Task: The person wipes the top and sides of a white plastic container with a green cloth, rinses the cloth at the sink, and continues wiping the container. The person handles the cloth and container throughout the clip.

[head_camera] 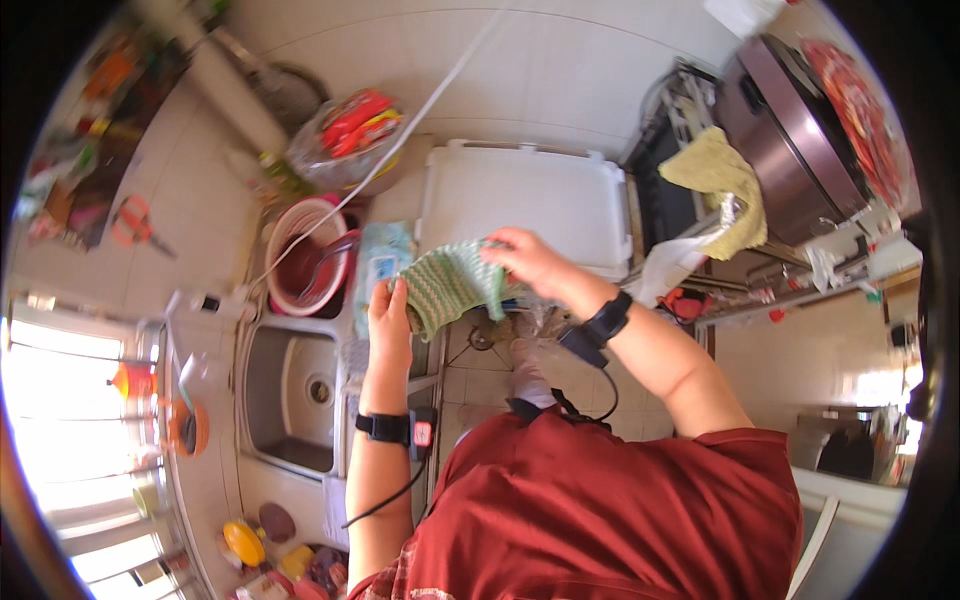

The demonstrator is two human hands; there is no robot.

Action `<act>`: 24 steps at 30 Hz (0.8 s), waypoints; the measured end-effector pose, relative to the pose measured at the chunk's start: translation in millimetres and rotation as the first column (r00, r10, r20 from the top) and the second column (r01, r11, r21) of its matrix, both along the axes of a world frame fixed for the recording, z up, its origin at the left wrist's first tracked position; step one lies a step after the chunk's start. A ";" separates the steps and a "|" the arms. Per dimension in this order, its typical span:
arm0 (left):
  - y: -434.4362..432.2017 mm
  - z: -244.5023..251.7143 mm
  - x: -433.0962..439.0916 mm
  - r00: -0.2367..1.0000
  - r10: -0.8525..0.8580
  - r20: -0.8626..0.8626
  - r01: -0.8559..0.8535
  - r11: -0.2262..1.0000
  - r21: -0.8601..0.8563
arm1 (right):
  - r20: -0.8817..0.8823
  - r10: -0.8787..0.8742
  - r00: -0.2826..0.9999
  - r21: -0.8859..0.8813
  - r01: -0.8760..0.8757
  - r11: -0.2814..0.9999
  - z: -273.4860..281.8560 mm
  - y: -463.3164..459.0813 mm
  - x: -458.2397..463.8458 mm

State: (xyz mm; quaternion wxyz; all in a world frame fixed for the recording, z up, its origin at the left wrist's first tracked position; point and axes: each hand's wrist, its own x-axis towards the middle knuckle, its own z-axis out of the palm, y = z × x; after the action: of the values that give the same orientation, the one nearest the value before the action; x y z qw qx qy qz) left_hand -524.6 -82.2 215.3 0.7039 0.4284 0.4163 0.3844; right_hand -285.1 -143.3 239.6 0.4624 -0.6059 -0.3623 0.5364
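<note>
A green and white striped cloth (448, 286) is stretched between my two hands. My left hand (390, 319) pinches its left end, near a light blue packet (384, 259) on the counter. With its fingers on the upper right corner, my right hand (525, 259) grips the other end, in front of a white rectangular lid or board (525, 199). One corner of the cloth hangs down below my right hand. Each of my wrists wears a black strap with a small device and a cable.
Left of me are a metal sink (292, 397) and a pink and white basket (307, 259). A white cable (420, 120) crosses the view. Red-handled scissors (135, 221) hang on the left wall. At right, a yellow cloth (724, 195) hangs beside a dark metallic appliance (787, 135).
</note>
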 end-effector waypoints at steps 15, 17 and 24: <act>-46.2 -75.2 28.7 0.915 -0.387 -0.111 0.309 0.853 -0.421 | 0.211 -0.411 0.887 -0.176 0.448 0.876 -124.8 -108.2 130.8; -44.3 -79.2 17.6 0.933 -0.314 -0.177 0.213 0.877 -0.432 | 0.659 -0.463 0.592 0.346 0.308 0.886 -132.0 -108.8 155.9; -42.0 -78.1 6.0 0.949 -0.129 -0.288 -0.015 0.893 -0.450 | 0.937 0.026 0.348 -0.077 0.135 0.988 -198.0 -89.9 149.5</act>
State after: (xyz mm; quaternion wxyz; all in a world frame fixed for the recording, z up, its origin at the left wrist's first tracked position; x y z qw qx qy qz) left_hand -518.6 -124.2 137.2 0.7202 0.3226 0.5856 0.1852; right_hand -135.7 -233.1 41.6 0.1467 -0.8461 -0.5020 0.1033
